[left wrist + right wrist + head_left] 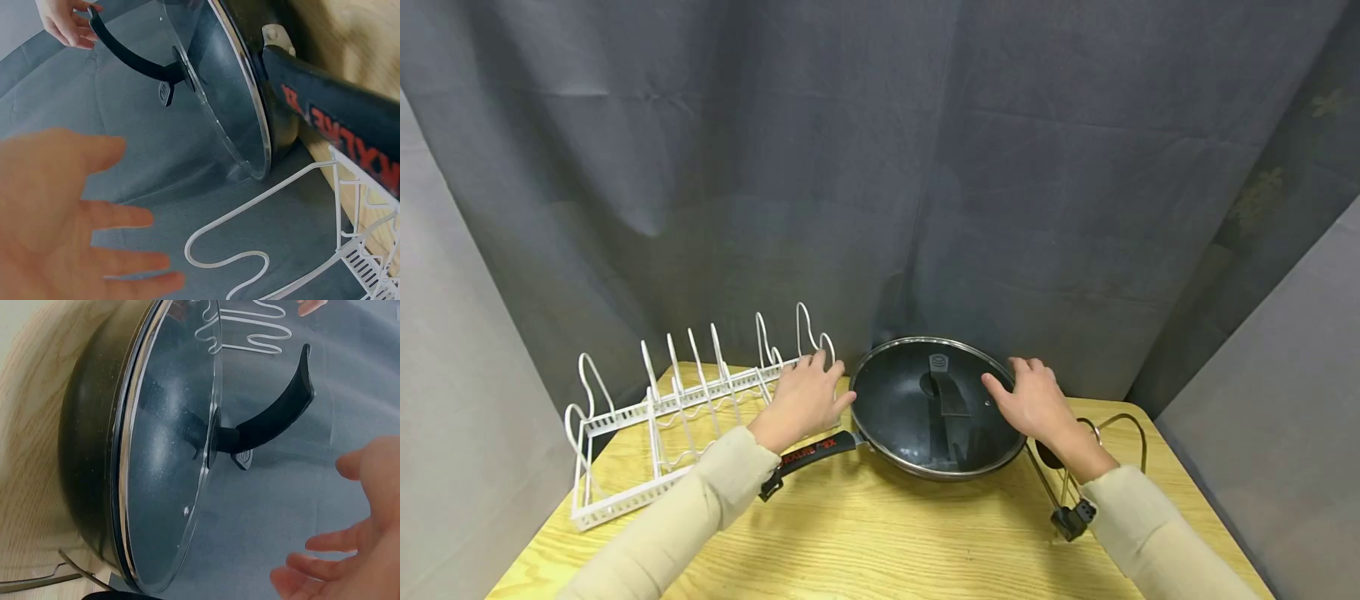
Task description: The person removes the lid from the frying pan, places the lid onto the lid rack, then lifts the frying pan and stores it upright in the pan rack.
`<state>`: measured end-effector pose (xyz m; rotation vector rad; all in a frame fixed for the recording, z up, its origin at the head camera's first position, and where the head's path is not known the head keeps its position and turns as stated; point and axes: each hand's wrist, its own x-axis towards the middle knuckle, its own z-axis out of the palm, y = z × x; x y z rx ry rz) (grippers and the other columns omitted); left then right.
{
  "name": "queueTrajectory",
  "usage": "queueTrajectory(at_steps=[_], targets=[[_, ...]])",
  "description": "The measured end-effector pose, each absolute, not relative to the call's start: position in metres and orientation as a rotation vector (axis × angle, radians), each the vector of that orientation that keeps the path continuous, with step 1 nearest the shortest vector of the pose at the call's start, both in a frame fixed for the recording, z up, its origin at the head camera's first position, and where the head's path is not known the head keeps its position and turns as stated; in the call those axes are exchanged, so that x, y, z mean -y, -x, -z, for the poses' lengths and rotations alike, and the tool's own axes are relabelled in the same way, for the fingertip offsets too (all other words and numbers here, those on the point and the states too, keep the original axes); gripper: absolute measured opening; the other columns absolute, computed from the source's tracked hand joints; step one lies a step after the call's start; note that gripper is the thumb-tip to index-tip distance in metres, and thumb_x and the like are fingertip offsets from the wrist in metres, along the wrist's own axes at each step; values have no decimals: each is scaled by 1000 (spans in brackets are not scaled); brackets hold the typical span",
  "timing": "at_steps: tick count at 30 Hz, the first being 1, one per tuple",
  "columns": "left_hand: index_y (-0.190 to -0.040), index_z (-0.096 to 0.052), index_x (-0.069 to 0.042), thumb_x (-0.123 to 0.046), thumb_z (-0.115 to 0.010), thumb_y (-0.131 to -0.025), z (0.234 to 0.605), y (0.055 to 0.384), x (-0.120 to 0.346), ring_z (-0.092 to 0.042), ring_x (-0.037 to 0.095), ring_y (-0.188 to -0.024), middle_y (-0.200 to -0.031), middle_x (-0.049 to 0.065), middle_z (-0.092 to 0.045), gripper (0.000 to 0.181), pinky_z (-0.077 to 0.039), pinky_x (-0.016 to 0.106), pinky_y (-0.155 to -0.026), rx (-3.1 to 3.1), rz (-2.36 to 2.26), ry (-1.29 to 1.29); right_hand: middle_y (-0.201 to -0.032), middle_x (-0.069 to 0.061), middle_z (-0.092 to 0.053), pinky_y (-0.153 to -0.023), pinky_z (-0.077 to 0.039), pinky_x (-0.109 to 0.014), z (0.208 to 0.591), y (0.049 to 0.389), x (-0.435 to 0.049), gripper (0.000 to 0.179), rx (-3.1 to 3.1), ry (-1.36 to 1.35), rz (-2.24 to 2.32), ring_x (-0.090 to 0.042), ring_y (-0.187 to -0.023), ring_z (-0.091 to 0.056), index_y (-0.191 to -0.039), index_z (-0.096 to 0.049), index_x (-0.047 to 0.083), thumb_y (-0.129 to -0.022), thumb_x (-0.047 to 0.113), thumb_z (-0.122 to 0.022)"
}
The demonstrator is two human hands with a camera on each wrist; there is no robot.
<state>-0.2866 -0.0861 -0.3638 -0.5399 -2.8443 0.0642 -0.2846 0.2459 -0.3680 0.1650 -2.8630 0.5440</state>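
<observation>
A dark wok with a glass lid on it sits on the wooden table. The lid's black curved handle stands up from its centre. My left hand hovers with fingers spread over the wok's long black handle, which bears red lettering, beside the white rack. In the left wrist view the palm holds nothing. To the right, my right hand is held over the lid's edge, fingers loosely extended, and the right wrist view shows it apart from the lid handle.
The white wire rack, with several upright dividers, takes up the table's left side. A bronze-coloured wire stand with a black fitting lies at the right, partly behind my right forearm. Grey curtains hang behind the table.
</observation>
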Motion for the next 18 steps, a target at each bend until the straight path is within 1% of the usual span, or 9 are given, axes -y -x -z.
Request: queueTrajectory(at_steps=[2, 5, 8, 12, 15, 18], targets=[[-121, -58, -10, -49, -51, -93, 366, 283, 88, -56, 36, -100, -112, 17, -57, 48, -48, 50, -77, 2816, -41, 579, -126, -34, -43, -94, -35, -59, 368, 284, -244, 72, 2851, -180, -581, -50, -116, -39, -133, -40, -12, -97, 51, -42], [-115, -61, -8, -44, -55, -92, 369, 280, 91, -59, 34, -89, -100, 14, -59, 43, -49, 48, -70, 2815, 15, 628, -117, -29, -51, -88, -40, -56, 368, 283, -240, 64, 2849, -202, -633, -45, -108, -49, -129, -44, -11, -97, 45, -44], [-116, -62, -7, -43, -54, -93, 375, 280, 96, -59, 34, -93, -103, 14, -60, 43, -49, 48, -75, 2853, 51, 662, -102, -20, -59, -80, -45, -51, 369, 283, -237, 59, 2866, -216, -675, -36, -94, -58, -125, -47, -10, -98, 42, -46], [-120, -60, -7, -44, -51, -95, 385, 280, 102, -59, 35, -96, -105, 16, -60, 46, -49, 48, -78, 2896, 50, 694, -94, -12, -63, -74, -48, -46, 372, 284, -235, 54, 2910, -209, -726, -29, -86, -61, -120, -53, -7, -98, 42, -45], [-122, -58, -7, -44, -49, -96, 392, 278, 105, -61, 34, -91, -104, 16, -60, 46, -50, 47, -72, 2922, 43, 699, -89, -10, -64, -70, -49, -41, 373, 284, -233, 52, 2943, -213, -803, -23, -79, -63, -114, -57, -4, -99, 44, -43], [-117, -60, -8, -44, -49, -96, 398, 274, 107, -62, 33, -85, -99, 14, -61, 43, -51, 46, -66, 2917, 39, 693, -81, -8, -64, -63, -49, -35, 374, 283, -231, 50, 2967, -216, -937, -18, -67, -62, -109, -59, -3, -99, 44, -43]])
